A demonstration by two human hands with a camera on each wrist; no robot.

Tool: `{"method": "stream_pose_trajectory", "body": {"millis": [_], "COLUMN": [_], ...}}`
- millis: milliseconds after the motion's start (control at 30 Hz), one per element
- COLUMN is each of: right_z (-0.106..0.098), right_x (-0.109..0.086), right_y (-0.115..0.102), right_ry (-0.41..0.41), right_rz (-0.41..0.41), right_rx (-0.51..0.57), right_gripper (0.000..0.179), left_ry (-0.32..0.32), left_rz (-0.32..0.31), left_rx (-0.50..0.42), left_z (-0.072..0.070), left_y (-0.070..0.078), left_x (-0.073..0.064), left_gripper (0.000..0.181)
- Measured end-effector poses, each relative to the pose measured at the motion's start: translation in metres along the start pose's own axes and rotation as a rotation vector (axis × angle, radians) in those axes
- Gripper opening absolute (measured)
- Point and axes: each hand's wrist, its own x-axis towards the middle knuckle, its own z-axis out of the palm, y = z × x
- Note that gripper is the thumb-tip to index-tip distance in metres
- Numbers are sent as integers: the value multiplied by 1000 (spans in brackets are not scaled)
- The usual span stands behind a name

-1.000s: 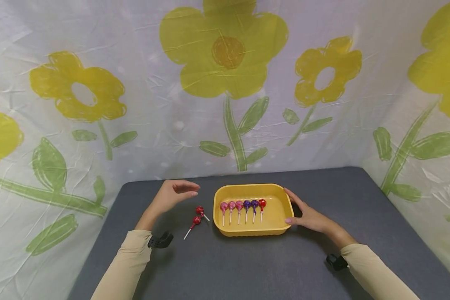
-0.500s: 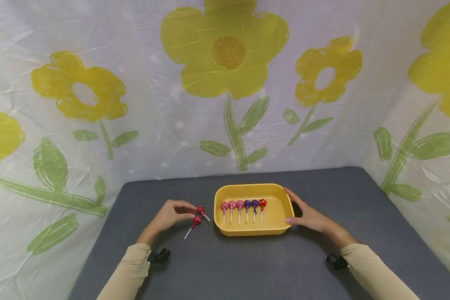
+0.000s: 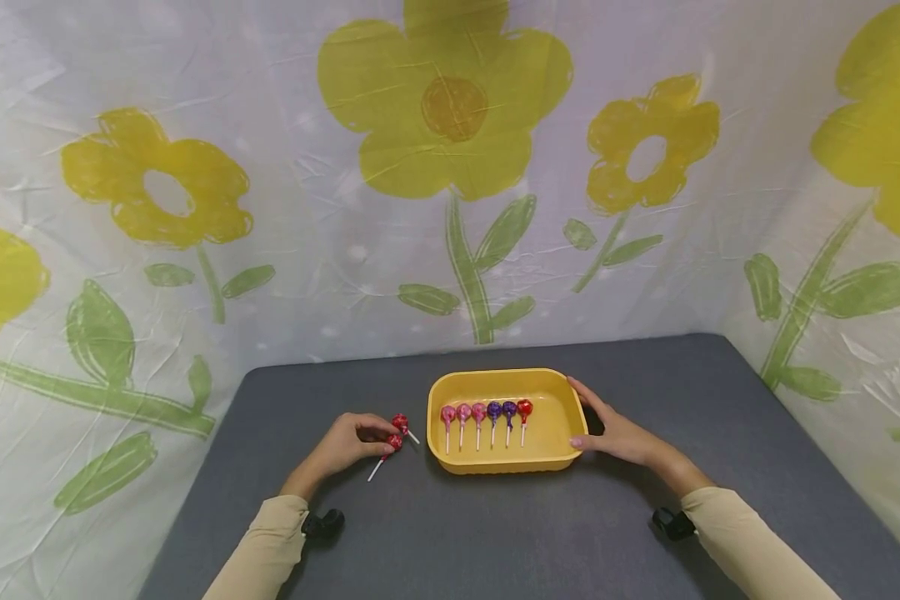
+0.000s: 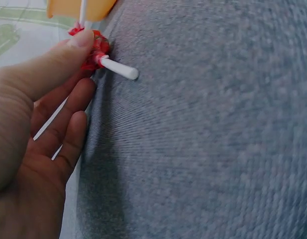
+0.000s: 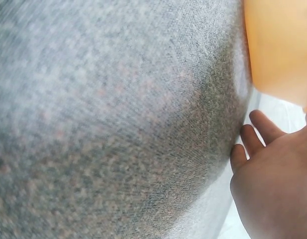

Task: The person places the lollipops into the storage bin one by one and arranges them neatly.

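My left hand (image 3: pixel 351 440) pinches the red-wrapped head of the nearer lollipop (image 3: pixel 394 442), thumb on one side and fingers on the other. Its white stick (image 4: pixel 119 68) points out in the left wrist view. Just beyond lies a second red lollipop (image 3: pixel 400 422), its stick angled toward the tray. My right hand (image 3: pixel 621 435) holds the right end of a yellow tray (image 3: pixel 495 467), thumb at the near rim and fingers at the far corner. In the right wrist view several of its fingers (image 5: pixel 252 139) show below the tray's wall; the thumb is hidden there.
Inside the tray stands a row of lollipops: three pink (image 3: pixel 463 412), two purple (image 3: pixel 495 410) and one red (image 3: pixel 525 407), sticks toward me. A dark grey table (image 3: pixel 495 533) lies underneath. A flower-printed cloth (image 3: pixel 330 275) hangs behind and at the sides.
My left hand has come down and toward me from above the loose lollipops, and its thumb and fingers have closed on the nearer one. The right hand and tray have stayed put.
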Motion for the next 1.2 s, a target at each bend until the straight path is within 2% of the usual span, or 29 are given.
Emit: {"method": "stream_pose_trajectory", "body": {"millis": [233,433,600,800,933,1200], "right_z": [1,1,0,0,1,0], "right_x": [0,1,0,1,1,2], "right_y": [0,1,0,2,2,2], "right_ry": [1,1,0,1,-3,1], "right_rz": [-14,-20,-18,1,15,27], "right_rx": [17,2,-1,7,15,8], "right_gripper": [100,100,101,100,100,100], "left_ry": [20,11,-11,-7,-2,-2], "left_rz": [-53,-48,-7,1,15,-20], "left_rx": [39,38,10,-11,-40,-73], "left_z": [1,0,-6,-16,-20,-26], "left_y": [0,4,17,40,50,70], "left_x": [-1,-3,2,13,21,36], "left_gripper": [25,25,28,30,30,37]}}
